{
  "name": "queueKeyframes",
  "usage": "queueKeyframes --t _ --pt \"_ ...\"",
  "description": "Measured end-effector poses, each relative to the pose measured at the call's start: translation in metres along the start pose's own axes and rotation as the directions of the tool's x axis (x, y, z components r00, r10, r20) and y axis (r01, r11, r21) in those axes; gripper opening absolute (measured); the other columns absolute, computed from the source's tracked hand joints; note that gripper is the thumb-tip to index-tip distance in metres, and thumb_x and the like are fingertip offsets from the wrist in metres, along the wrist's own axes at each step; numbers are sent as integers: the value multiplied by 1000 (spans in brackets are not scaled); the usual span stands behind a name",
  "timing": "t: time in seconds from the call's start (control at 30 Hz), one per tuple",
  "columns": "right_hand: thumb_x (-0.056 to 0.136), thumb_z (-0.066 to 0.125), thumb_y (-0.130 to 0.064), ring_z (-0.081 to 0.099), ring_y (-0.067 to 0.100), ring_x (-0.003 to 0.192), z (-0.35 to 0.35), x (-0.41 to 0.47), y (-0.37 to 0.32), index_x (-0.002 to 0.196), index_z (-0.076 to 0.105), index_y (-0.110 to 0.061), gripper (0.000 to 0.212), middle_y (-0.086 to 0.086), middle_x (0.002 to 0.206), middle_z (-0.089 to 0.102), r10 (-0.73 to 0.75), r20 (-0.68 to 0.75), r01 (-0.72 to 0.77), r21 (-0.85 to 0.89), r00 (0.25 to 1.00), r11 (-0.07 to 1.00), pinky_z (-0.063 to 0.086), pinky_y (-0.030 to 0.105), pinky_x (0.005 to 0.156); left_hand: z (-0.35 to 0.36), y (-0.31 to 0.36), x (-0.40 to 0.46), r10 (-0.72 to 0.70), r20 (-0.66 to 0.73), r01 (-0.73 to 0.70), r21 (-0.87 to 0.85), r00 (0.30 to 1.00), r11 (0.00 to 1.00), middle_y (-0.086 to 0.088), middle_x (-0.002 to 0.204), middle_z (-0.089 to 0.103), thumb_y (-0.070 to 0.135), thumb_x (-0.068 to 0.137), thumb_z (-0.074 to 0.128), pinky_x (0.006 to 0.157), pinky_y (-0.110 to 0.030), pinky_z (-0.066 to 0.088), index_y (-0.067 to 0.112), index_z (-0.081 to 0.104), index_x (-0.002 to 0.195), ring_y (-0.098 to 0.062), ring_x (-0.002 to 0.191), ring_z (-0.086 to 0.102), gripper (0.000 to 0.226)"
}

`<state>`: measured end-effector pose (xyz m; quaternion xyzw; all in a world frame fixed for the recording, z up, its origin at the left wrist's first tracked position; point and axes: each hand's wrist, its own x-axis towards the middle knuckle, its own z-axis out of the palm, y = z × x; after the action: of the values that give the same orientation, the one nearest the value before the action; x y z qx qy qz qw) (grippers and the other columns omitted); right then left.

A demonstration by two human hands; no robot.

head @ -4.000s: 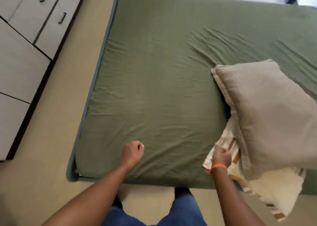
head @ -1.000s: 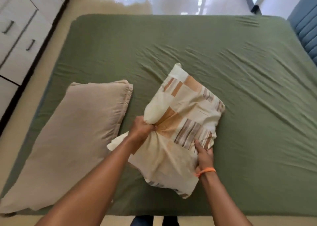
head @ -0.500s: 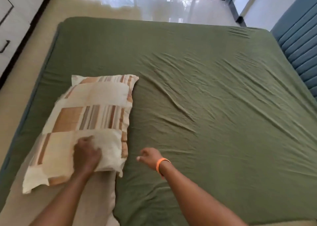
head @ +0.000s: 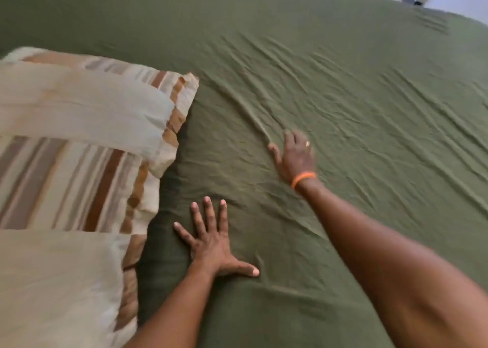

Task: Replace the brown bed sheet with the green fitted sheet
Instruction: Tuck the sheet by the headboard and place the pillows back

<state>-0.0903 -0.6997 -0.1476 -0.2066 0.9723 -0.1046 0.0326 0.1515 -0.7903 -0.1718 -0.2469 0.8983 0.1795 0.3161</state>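
The green fitted sheet [head: 343, 89] covers the bed, creased across its middle. A person's left hand [head: 214, 244] and right hand [head: 294, 155] press flat on it, fingers spread, holding nothing, beside a striped pillow [head: 87, 141] near the bed's left edge.

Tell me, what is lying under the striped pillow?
Under the striped pillow a plain beige pillow sticks out toward the camera, resting on the green fitted sheet. How far the beige pillow reaches underneath is covered.
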Motion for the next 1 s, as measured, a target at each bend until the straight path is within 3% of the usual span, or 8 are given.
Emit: queueKeyframes --t 0.1,0.2,0.3,0.43,0.53,0.6,0.73,1.0 --pt "97 33 -64 15 27 151 31 72 13 155 23 -18 75 8 163 19 -53 85 61 -98 995 993 19 54 117 17 -3 3 57 -184 -51 37 981 998 -16 158 -33 108 23 35 98 -83 -12 21 -19 155 -44 141 -33 167" --pt "89 16 -78 4 28 152 67 65 9 158 10 -24 88 7 166 5 -27 183 55 -149 983 987 6 61 118 33 -12 -12 135 -310 -116 79 941 990 -19 164 2 108 38 32 109 -77 3 17 17 157 -41 151 -2 150" --pt "85 12 -82 3 33 152 78 5 -4 158 11 -21 96 13 165 3 -54 175 84 -164 983 983 3 62 118 60 -12 -40 169 -395 -157 63 903 986 -19 163 12 98 56 45 114 -69 14 16 28 155 -38 151 10 130" --pt "89 21 -77 -1 35 152 65 -124 -4 158 16 -16 92 18 164 2 -279 223 306 -98 934 947 7 64 117 113 -20 -91 153 -387 -146 48 909 988 -19 159 27 84 68 52 110 -65 28 13 43 148 -37 146 28 107" --pt "90 32 -74 5 37 151 56 -227 7 156 24 -13 89 20 163 8 -336 259 361 -56 905 931 16 66 114 159 -29 -134 161 -320 -121 141 934 983 -20 158 28 83 77 39 103 -60 37 17 49 138 -35 141 34 91" --pt "90 39 -71 13 38 150 52 -289 16 154 29 -13 87 20 162 14 -355 285 387 -63 890 920 20 67 112 185 -34 -163 207 -353 -138 211 912 968 -20 157 30 84 78 35 102 -58 37 20 52 135 -34 139 36 88" --pt "91 41 -67 21 37 148 46 -395 28 153 32 -14 82 20 161 22 -392 317 428 -52 864 902 24 69 108 205 -33 -204 285 -416 -203 229 864 952 -20 157 30 77 72 52 108 -64 29 20 44 144 -35 147 24 92" --pt "92 44 -57 15 36 150 27 -470 29 154 27 -8 81 21 162 15 -320 409 375 -60 854 925 20 68 112 214 -27 -256 258 -325 -225 135 910 965 -26 160 17 65 78 56 113 -65 25 10 33 152 -42 149 18 95"
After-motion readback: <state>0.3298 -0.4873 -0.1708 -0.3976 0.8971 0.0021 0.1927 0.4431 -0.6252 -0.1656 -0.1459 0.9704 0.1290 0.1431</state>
